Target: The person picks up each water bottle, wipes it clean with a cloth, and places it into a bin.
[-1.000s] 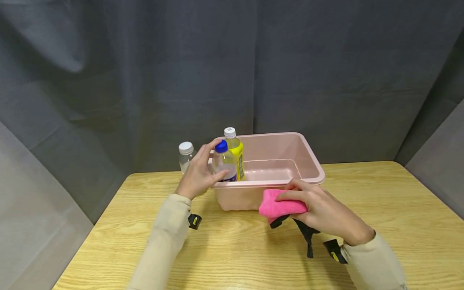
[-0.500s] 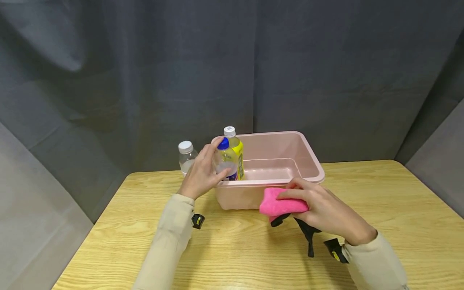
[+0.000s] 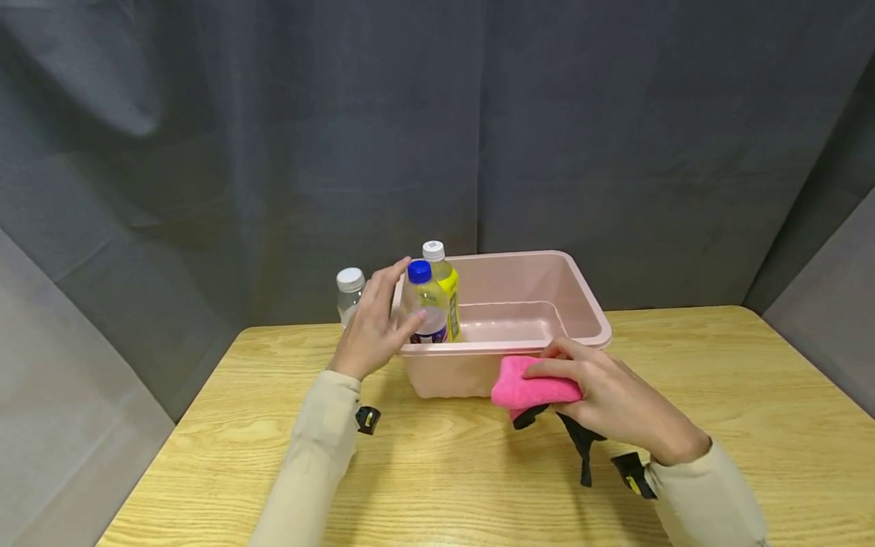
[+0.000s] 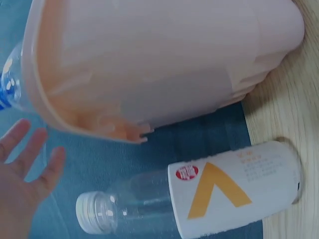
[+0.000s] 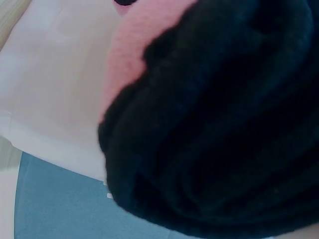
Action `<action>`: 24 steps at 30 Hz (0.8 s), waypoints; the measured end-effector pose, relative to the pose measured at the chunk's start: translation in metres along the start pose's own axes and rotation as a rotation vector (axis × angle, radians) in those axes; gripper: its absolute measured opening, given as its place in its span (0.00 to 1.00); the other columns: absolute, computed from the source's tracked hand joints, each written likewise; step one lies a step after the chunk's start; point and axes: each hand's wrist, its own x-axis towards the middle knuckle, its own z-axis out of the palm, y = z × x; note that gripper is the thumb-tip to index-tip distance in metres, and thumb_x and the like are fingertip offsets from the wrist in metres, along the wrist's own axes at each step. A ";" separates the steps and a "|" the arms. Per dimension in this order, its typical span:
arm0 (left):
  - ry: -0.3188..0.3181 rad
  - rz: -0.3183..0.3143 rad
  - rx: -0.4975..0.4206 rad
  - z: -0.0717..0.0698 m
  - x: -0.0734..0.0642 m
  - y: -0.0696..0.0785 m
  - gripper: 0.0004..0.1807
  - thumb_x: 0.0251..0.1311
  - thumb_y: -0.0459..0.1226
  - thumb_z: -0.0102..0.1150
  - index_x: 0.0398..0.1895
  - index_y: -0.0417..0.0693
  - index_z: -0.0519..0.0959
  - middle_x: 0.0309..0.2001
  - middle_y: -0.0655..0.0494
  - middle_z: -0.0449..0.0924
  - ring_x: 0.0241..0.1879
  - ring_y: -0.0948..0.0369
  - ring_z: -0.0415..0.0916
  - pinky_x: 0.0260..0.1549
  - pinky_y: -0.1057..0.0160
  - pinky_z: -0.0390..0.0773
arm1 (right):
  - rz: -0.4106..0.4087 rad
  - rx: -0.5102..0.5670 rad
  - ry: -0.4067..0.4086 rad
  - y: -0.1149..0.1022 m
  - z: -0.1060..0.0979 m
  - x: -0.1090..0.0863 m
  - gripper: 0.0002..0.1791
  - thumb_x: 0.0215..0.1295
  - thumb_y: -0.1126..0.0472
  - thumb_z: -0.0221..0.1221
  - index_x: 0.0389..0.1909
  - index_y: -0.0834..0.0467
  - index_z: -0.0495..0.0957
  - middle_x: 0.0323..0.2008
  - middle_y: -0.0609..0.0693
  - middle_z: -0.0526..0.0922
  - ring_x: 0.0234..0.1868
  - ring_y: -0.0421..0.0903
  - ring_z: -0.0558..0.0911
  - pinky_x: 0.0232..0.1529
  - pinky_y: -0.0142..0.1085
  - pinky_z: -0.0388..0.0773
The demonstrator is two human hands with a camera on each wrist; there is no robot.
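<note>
A clear bottle with a blue cap (image 3: 419, 272) stands inside the pink tub (image 3: 506, 346), at its left front corner. My left hand (image 3: 372, 323) is beside that bottle, above the tub's left rim, fingers loosely spread and holding nothing. In the left wrist view the fingers (image 4: 32, 154) are apart from the bottle. Just behind it in the tub is a yellow-labelled bottle (image 3: 453, 292) with a white cap. My right hand (image 3: 604, 391) pinches a bunched pink-and-black cloth (image 3: 529, 384) against the tub's front. Black folds of the cloth (image 5: 199, 139) fill most of the right wrist view.
A clear, white-capped bottle (image 4: 234, 191) with a white label and orange mark stands on the table left of the tub. The wooden table (image 3: 451, 471) extends in front and to both sides. A dark curtain (image 3: 615, 152) hangs behind.
My left hand has let go of the blue-capped bottle and drawn slightly left, leaving it standing in the tub. The right hand stays nearly still with the cloth.
</note>
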 end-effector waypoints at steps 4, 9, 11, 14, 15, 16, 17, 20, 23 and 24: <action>0.132 0.046 -0.027 -0.008 -0.002 -0.009 0.36 0.65 0.38 0.65 0.73 0.42 0.61 0.67 0.39 0.66 0.68 0.46 0.64 0.68 0.46 0.65 | -0.006 -0.003 0.001 0.000 0.000 0.000 0.26 0.43 0.78 0.71 0.43 0.50 0.87 0.42 0.41 0.78 0.37 0.39 0.78 0.37 0.38 0.80; 0.258 0.018 0.022 -0.016 -0.006 -0.031 0.35 0.63 0.37 0.65 0.71 0.41 0.64 0.66 0.37 0.65 0.64 0.42 0.63 0.65 0.43 0.66 | -0.022 -0.007 0.003 0.000 0.000 0.002 0.25 0.44 0.78 0.71 0.43 0.51 0.87 0.41 0.41 0.78 0.38 0.39 0.78 0.37 0.39 0.81; 0.265 -0.045 0.041 -0.016 -0.010 -0.041 0.36 0.61 0.36 0.66 0.71 0.42 0.64 0.66 0.38 0.65 0.62 0.41 0.62 0.62 0.42 0.67 | -0.025 -0.011 0.007 0.000 -0.001 0.002 0.25 0.43 0.78 0.71 0.42 0.51 0.87 0.41 0.40 0.78 0.37 0.39 0.78 0.37 0.38 0.81; 0.235 -0.183 0.053 -0.013 -0.018 -0.056 0.38 0.60 0.36 0.68 0.73 0.45 0.62 0.66 0.39 0.62 0.61 0.41 0.60 0.61 0.40 0.67 | -0.028 -0.007 0.006 0.001 0.000 0.003 0.25 0.43 0.78 0.71 0.42 0.51 0.87 0.41 0.40 0.78 0.37 0.38 0.77 0.36 0.38 0.80; 0.220 -0.231 0.051 -0.012 -0.021 -0.060 0.40 0.60 0.36 0.68 0.73 0.45 0.61 0.66 0.38 0.61 0.62 0.41 0.59 0.62 0.39 0.66 | -0.028 -0.003 0.002 0.000 0.000 0.003 0.25 0.43 0.78 0.71 0.42 0.51 0.87 0.41 0.40 0.78 0.37 0.38 0.77 0.36 0.37 0.80; 0.206 -0.278 0.047 -0.011 -0.024 -0.063 0.41 0.60 0.36 0.69 0.74 0.46 0.60 0.66 0.38 0.60 0.63 0.40 0.58 0.63 0.38 0.66 | -0.028 0.001 -0.002 0.000 0.001 0.003 0.25 0.43 0.78 0.71 0.42 0.51 0.87 0.41 0.40 0.78 0.37 0.38 0.77 0.36 0.37 0.80; 0.188 -0.323 0.046 -0.009 -0.026 -0.067 0.42 0.60 0.36 0.69 0.75 0.47 0.58 0.66 0.37 0.59 0.64 0.40 0.57 0.64 0.37 0.65 | -0.029 0.004 -0.005 0.000 0.001 0.003 0.25 0.43 0.78 0.71 0.42 0.51 0.87 0.41 0.40 0.78 0.37 0.38 0.77 0.36 0.37 0.80; 0.133 -0.421 0.016 -0.005 -0.032 -0.077 0.47 0.60 0.36 0.69 0.78 0.49 0.52 0.68 0.35 0.57 0.67 0.39 0.56 0.67 0.37 0.61 | -0.031 0.012 -0.011 0.000 0.002 0.004 0.26 0.43 0.78 0.71 0.42 0.51 0.87 0.40 0.40 0.78 0.36 0.37 0.77 0.36 0.36 0.79; 0.095 -0.468 -0.020 -0.001 -0.034 -0.083 0.52 0.61 0.37 0.69 0.80 0.51 0.45 0.69 0.32 0.56 0.69 0.38 0.57 0.68 0.37 0.61 | -0.036 0.006 -0.012 0.000 0.003 0.004 0.26 0.43 0.78 0.71 0.43 0.51 0.87 0.40 0.40 0.78 0.36 0.38 0.77 0.36 0.36 0.79; 0.092 -0.472 -0.033 -0.001 -0.033 -0.084 0.53 0.61 0.38 0.70 0.80 0.52 0.44 0.70 0.31 0.57 0.70 0.38 0.58 0.68 0.37 0.61 | -0.038 0.004 -0.013 0.000 0.003 0.004 0.26 0.43 0.78 0.71 0.43 0.51 0.87 0.40 0.40 0.78 0.36 0.38 0.77 0.36 0.37 0.80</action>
